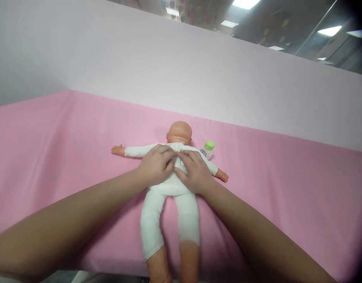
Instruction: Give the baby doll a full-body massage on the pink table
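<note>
A baby doll in a white suit lies on its back on the pink sheet, head away from me, arms spread, legs hanging over the near edge. My left hand and my right hand both rest on the doll's chest. Their fingers are curled and pinch the white cloth just under the neck. A small bottle with a green cap lies beside the doll's shoulder, right of the head.
A pale pink padded wall rises behind the sheet. The near edge of the bed runs along the bottom of the view. Ceiling lights show at the top right.
</note>
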Demonstrator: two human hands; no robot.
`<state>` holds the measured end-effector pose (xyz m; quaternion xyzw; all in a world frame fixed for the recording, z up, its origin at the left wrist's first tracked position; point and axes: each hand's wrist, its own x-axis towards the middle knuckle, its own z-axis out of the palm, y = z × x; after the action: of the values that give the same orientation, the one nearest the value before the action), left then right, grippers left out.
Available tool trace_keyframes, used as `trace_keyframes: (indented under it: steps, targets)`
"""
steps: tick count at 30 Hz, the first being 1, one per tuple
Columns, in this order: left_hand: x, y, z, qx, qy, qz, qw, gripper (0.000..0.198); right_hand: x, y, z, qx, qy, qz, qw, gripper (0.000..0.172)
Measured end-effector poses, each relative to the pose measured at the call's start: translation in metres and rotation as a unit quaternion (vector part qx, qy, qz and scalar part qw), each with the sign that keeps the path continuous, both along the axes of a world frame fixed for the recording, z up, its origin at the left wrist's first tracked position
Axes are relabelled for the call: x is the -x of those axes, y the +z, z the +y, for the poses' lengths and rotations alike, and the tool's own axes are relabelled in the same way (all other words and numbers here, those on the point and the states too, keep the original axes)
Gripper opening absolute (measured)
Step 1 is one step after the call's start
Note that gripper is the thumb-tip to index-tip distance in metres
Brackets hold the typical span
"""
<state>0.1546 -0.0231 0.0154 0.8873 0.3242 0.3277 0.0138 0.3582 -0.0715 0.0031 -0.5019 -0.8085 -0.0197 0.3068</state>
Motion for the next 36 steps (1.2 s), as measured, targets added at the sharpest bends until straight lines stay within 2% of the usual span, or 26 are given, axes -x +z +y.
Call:
trace_keyframes:
  steps: [3,7,10,13,16,20,23,25,27,29,32,34,36]
  targets:
    - [0.000,-0.001,0.000,-0.022,0.021,0.007,1.000,0.042,-0.002,-0.002,0.001,-0.009,-0.008,-0.008,1.000,0.068]
    - [-0.003,0.001,0.003,0.020,0.025,0.056,0.998,0.039,-0.006,0.001,0.006,0.062,0.017,-0.030,0.998,0.062]
    - [-0.006,0.003,0.003,0.028,0.030,0.074,0.996,0.040,-0.007,0.003,0.006,0.070,0.022,-0.033,0.997,0.062]
    - [-0.007,0.003,0.003,0.032,0.049,0.085,0.995,0.052,-0.007,0.004,0.004,0.076,0.006,-0.021,0.997,0.077]
    - [-0.008,0.001,0.008,0.079,0.069,0.111,0.988,0.065,-0.006,0.007,0.004,0.129,0.006,-0.018,0.991,0.086]
    - [-0.010,-0.001,0.015,0.130,0.065,0.131,0.981,0.064,-0.007,0.007,0.009,0.174,0.013,-0.023,0.984,0.081]
    - [-0.010,0.001,0.013,0.141,0.050,0.105,0.983,0.060,-0.010,0.001,0.012,0.166,0.015,-0.001,0.986,0.082]
    - [-0.007,0.005,0.008,0.136,0.060,0.069,0.986,0.061,-0.012,-0.002,0.012,0.158,0.016,0.021,0.987,0.081]
    - [-0.002,0.012,0.003,0.113,0.121,0.022,0.986,0.064,-0.015,-0.004,0.010,0.135,0.019,0.039,0.990,0.078]
    - [0.007,0.021,0.003,0.104,0.207,-0.001,0.973,0.063,-0.017,-0.004,0.008,0.091,0.015,0.051,0.994,0.075]
    - [0.022,0.032,0.011,0.199,0.274,0.069,0.938,0.072,-0.019,-0.002,0.005,-0.015,-0.030,0.065,0.997,0.063]
    - [0.030,0.035,0.018,0.282,0.280,0.122,0.909,0.085,-0.019,-0.004,0.003,-0.074,-0.064,0.067,0.993,0.054]
    - [0.034,0.035,0.023,0.322,0.281,0.131,0.894,0.091,-0.016,-0.007,0.003,-0.086,-0.079,0.063,0.991,0.050]
